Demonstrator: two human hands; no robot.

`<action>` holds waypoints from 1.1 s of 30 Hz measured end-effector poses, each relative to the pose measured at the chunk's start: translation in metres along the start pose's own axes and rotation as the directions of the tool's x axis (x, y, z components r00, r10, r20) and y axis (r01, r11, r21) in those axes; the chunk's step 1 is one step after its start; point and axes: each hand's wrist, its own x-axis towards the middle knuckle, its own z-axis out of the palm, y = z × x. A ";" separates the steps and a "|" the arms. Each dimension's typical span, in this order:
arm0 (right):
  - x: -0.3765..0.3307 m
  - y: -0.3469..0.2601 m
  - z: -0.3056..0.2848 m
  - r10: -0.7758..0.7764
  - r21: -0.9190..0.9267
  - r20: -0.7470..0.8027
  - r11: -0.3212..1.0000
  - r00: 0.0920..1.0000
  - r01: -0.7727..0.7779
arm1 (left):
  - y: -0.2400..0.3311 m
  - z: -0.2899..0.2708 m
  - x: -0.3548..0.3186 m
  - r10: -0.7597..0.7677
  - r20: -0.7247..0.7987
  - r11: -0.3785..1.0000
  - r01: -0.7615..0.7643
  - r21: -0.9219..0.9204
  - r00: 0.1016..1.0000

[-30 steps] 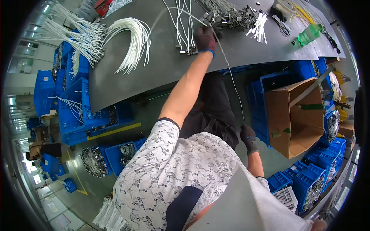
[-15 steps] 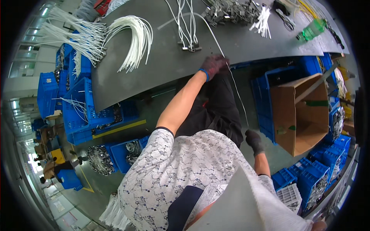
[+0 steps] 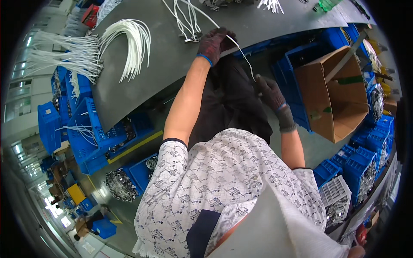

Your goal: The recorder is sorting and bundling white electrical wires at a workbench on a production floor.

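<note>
My left hand (image 3: 214, 46), in a dark glove with a blue cuff edge, is closed on a white cable (image 3: 247, 59) at the table's front edge. The cable runs from the tabletop through this hand and bends down toward my right hand. Off the table's edge, my right hand (image 3: 271, 92), in a dark grey glove, has its fingers closed at the cable's lower end; the fingertips are partly hidden. Just beyond my left hand, several white cables with small metal pieces (image 3: 192, 36) at their ends lie on the grey table (image 3: 165, 58).
Bundles of white cables (image 3: 137, 47) lie at the table's left. An open cardboard box (image 3: 312, 101) stands beside a blue crate (image 3: 287, 81) at the right. More blue crates (image 3: 92, 139) are at the left, with metal parts (image 3: 120, 185) on the floor. A green bottle (image 3: 329, 4) is at the far right.
My right hand has come up and closer to my left hand, and the cable between them hangs shorter and more bent. My left hand stays on the cable. The whole view has shifted.
</note>
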 end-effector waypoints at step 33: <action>0.345 -0.121 -0.059 -0.587 -0.887 -0.445 0.395 0.676 -0.240 | 0.120 -0.234 -0.023 0.470 -0.597 -0.178 0.732 0.657 0.650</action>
